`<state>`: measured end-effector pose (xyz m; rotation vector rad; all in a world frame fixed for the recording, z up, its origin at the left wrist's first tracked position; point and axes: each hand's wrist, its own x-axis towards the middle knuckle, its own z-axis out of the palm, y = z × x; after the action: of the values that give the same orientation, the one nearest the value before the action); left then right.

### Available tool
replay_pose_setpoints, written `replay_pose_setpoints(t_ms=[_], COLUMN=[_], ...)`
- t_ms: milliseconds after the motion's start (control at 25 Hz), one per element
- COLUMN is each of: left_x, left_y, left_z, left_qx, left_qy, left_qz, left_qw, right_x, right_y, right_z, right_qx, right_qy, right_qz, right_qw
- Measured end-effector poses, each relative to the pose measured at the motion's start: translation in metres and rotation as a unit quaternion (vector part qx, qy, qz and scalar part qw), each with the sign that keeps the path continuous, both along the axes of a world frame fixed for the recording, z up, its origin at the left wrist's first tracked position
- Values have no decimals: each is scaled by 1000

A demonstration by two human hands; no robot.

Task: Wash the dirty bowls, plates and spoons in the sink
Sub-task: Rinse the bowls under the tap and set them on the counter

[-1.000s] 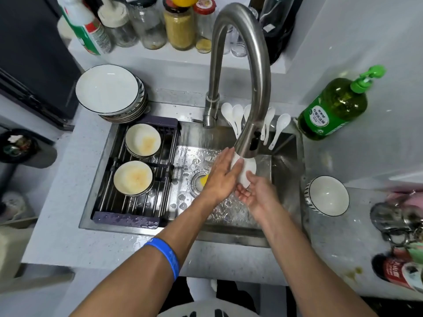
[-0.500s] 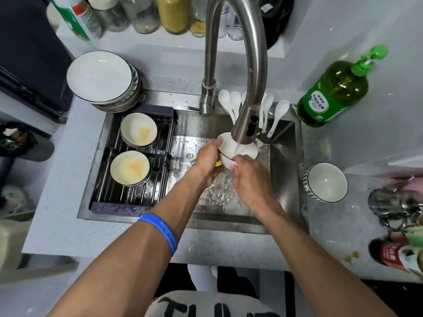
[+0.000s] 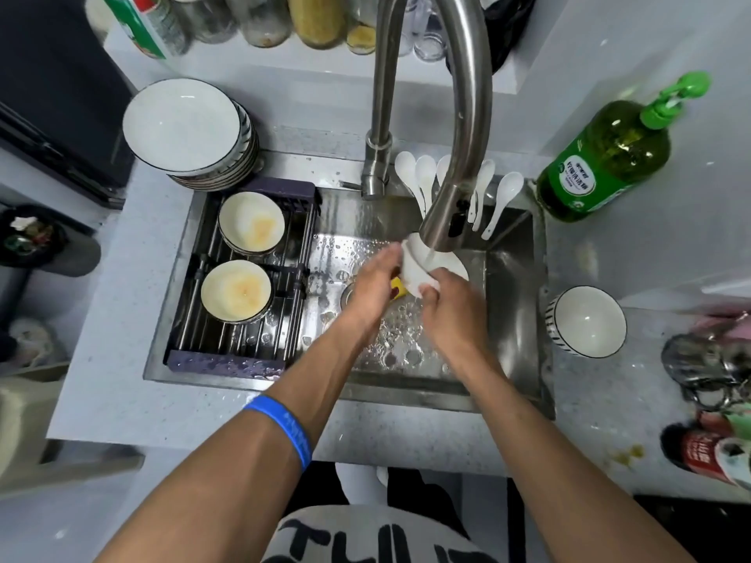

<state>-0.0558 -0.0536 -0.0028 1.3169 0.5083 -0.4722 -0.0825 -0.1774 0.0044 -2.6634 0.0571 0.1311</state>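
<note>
Bright, even light; wide-angle warp, blurred edges.

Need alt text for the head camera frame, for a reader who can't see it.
Both hands, left hand and right hand, hold a white bowl under the running faucet over the sink. Two stained bowls sit on a rack at left; white spoons lean behind, and a clean bowl stands on the right counter.

A home kitchen: a steel sink (image 3: pixel 516 302) set in a speckled pale counter (image 3: pixel 113 359), a gooseneck faucet (image 3: pixel 467 115) over it, stacked plates (image 3: pixel 183 128) and a dish-soap bottle (image 3: pixel 605 156) flanking it, food jars (image 3: pixel 321 18) behind.
</note>
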Motion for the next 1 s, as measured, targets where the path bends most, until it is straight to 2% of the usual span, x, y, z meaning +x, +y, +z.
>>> replay_pose_setpoints(t_ms=[80, 120, 200, 240, 280, 360, 440, 520, 600, 680, 760, 800, 920, 1000], left_x=[-9, -10, -4, 7, 21, 54, 72, 71, 67, 62, 57, 57, 56, 53], left_y=[-10, -17, -33, -40, -44, -44, -40, -40, -43, -46, -53, -55, -51, -41], left_z=[-3, -6, -4, -6, -4, -16, -25, -23, -28, -28, -21, -23, -21, -25], left_qx=[83, 151, 265, 289, 296, 235, 163, 166, 170, 185, 191, 216, 195, 207], left_qy=[-53, -95, -170, -187, -165, -89, -68, -82, -104, -109, -116, -126, -50, -84], left_qz=[-102, -150, -261, -286, -285, -199, -151, -137, -113, -158, -282, -283, -108, -43], left_qw=[990, 972, 913, 894, 897, 947, 973, 973, 973, 964, 933, 926, 974, 974], right_x=[3, 1, -5, -9, -12, -10, -4, 6, 12, 12, 10, 10, 15, 19], right_y=[0, -3, -9, -9, -8, -8, -12, -18, -22, -24, -25, -26, -22, -12], right_z=[-1, -2, -1, 1, 2, 8, 16, 23, 25, 22, 18, 15, 13, 12], right_qx=[52, 101, 228, 296, 358, 463, 547, 609, 631, 620, 618, 621, 627, 641], right_qy=[25, 44, 79, 96, 115, 141, 152, 167, 191, 212, 224, 224, 223, 221], right_qz=[-84, -120, -185, -209, -235, -298, -363, -407, -436, -452, -454, -455, -451, -461], right_qw=[995, 987, 953, 927, 896, 823, 739, 660, 613, 605, 601, 597, 595, 572])
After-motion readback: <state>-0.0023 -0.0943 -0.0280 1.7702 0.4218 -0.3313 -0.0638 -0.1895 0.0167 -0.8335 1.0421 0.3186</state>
